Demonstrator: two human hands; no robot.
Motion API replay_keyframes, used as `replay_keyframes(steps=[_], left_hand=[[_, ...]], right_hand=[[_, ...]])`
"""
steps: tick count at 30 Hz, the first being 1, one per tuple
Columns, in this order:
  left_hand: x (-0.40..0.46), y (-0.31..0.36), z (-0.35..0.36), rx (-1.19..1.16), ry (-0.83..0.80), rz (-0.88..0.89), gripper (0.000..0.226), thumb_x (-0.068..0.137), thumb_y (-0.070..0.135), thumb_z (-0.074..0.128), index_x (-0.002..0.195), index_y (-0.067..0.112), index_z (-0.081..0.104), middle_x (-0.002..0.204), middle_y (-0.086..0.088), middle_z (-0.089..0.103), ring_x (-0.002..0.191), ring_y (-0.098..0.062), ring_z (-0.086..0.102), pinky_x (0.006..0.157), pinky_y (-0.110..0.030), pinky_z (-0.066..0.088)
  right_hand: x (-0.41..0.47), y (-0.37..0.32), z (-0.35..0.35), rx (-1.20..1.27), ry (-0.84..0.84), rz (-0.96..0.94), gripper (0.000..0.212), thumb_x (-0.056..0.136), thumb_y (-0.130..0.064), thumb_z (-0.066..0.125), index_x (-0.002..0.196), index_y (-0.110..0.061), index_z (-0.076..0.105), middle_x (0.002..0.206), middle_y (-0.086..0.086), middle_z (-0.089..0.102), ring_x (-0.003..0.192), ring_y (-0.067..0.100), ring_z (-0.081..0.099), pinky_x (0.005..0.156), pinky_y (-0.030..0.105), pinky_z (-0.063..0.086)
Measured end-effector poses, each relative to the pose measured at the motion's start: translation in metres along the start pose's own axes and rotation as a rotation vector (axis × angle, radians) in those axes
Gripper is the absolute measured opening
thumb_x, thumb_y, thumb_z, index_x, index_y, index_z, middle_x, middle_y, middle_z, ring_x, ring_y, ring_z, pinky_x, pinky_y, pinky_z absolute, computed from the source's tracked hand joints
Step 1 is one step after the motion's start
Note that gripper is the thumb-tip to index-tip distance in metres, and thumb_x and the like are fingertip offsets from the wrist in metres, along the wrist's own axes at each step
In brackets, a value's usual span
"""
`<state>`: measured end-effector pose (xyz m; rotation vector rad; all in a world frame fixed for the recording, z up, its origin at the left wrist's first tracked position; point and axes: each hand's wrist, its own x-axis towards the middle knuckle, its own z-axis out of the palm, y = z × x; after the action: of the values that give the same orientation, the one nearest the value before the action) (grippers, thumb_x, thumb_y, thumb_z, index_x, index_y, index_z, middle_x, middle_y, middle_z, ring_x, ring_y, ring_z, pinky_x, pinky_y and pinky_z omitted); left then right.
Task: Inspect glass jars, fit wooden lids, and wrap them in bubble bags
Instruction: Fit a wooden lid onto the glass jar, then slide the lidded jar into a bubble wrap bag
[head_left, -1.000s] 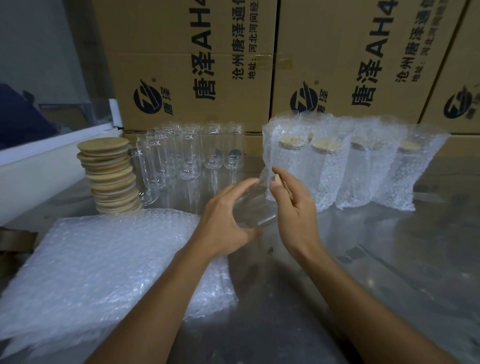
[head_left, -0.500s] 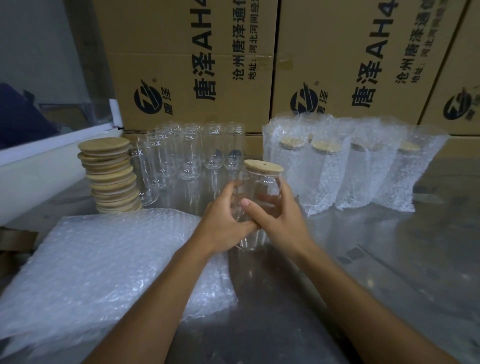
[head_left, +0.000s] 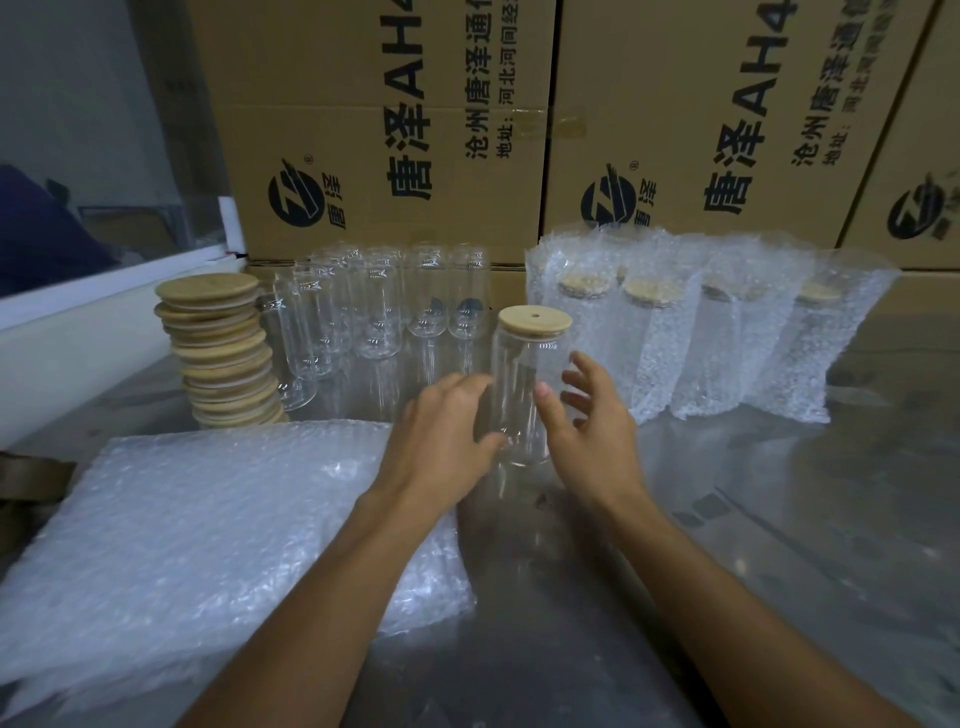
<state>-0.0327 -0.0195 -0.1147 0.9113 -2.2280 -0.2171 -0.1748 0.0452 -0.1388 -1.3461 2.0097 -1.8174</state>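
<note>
Two hands flank the jar (head_left: 522, 400), which stands upright on the table (head_left: 779, 519) with its lid (head_left: 535, 321) fitted. My left hand (head_left: 447, 436) lies against the glass, fingers relaxed. My right hand (head_left: 587, 431) is spread, thumb beside the jar; I cannot tell if it touches.

A shiny metal table (head_left: 779, 545) carries everything. At its near left lies a flat stack of bubble bags (head_left: 208, 530). Behind that stands a leaning stack of wooden lids (head_left: 218, 348), and beside it a cluster of bare glass jars (head_left: 374, 312) near the back edge. One lidded jar (head_left: 524, 384) stands upright in the middle. To the right, a row of wrapped jars (head_left: 701, 332) in bubble bags stands with lids on, four or perhaps more, since those behind are blurred. Cardboard boxes (head_left: 389, 130) rise at the back; whether they rest on the table cannot be told
</note>
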Motion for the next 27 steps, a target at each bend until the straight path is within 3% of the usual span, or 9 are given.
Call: replay_keyframes(steps=[3,5,8,11,15,18,27], left_hand=[[0.003,0.013,-0.017,0.135,0.175,-0.009,0.017,0.087,0.026,0.073,0.101,0.019,0.066,0.096,-0.001,0.066,0.09,-0.028,0.065,0.073,-0.035,0.046],[0.004,0.016,-0.03,0.214,0.249,-0.104,0.006,0.089,0.023,0.068,0.09,0.018,0.065,0.086,-0.006,0.068,0.084,-0.034,0.066,0.067,-0.036,0.044],[0.005,0.01,-0.047,0.316,0.203,-0.284,0.007,0.085,0.018,0.062,0.091,0.017,0.065,0.092,-0.012,0.069,0.091,-0.038,0.066,0.071,-0.038,0.045],[0.005,0.001,-0.062,0.348,0.1,-0.403,0.013,0.077,0.015,0.066,0.089,0.018,0.064,0.094,-0.009,0.068,0.094,-0.036,0.065,0.073,-0.037,0.044],[0.005,-0.011,-0.072,0.397,-0.231,-0.535,0.023,0.076,0.028,0.074,0.092,0.019,0.059,0.103,-0.004,0.063,0.103,-0.032,0.063,0.079,-0.035,0.05],[0.004,-0.017,-0.068,0.357,-0.374,-0.564,0.021,0.076,0.017,0.068,0.097,0.019,0.062,0.112,-0.008,0.064,0.106,-0.032,0.063,0.091,-0.041,0.055],[0.004,-0.014,-0.068,0.288,-0.254,-0.487,0.018,0.079,0.012,0.062,0.096,0.017,0.064,0.108,-0.006,0.061,0.107,-0.032,0.059,0.089,-0.038,0.052]], right_hand=[[0.0,-0.002,-0.003,-0.016,0.109,-0.005,0.046,0.097,-0.025,0.065,0.139,-0.024,0.046,0.123,-0.007,0.056,0.109,0.012,0.057,0.097,0.039,0.051],[-0.001,-0.005,-0.004,-0.008,0.159,-0.017,0.029,0.096,-0.021,0.065,0.122,-0.026,0.053,0.109,-0.006,0.061,0.098,0.012,0.06,0.089,0.038,0.053],[-0.002,-0.008,-0.004,0.005,0.17,-0.059,0.01,0.094,-0.014,0.064,0.098,-0.024,0.062,0.083,-0.011,0.064,0.078,0.005,0.061,0.076,0.032,0.054],[-0.006,-0.01,0.001,0.013,0.052,-0.108,0.018,0.093,-0.01,0.065,0.086,-0.026,0.065,0.068,-0.011,0.063,0.063,0.005,0.059,0.065,0.025,0.05],[-0.013,-0.013,0.009,-0.016,-0.1,-0.158,0.024,0.093,-0.011,0.068,0.08,-0.031,0.065,0.064,-0.006,0.064,0.063,0.013,0.063,0.066,0.034,0.056],[-0.015,-0.014,0.011,-0.025,-0.123,-0.16,0.026,0.092,-0.012,0.068,0.078,-0.033,0.064,0.066,-0.003,0.066,0.063,0.015,0.063,0.067,0.037,0.057],[-0.017,-0.018,0.011,0.034,-0.165,-0.074,0.023,0.093,-0.014,0.068,0.077,-0.03,0.067,0.069,0.006,0.069,0.067,0.027,0.067,0.071,0.045,0.058]])
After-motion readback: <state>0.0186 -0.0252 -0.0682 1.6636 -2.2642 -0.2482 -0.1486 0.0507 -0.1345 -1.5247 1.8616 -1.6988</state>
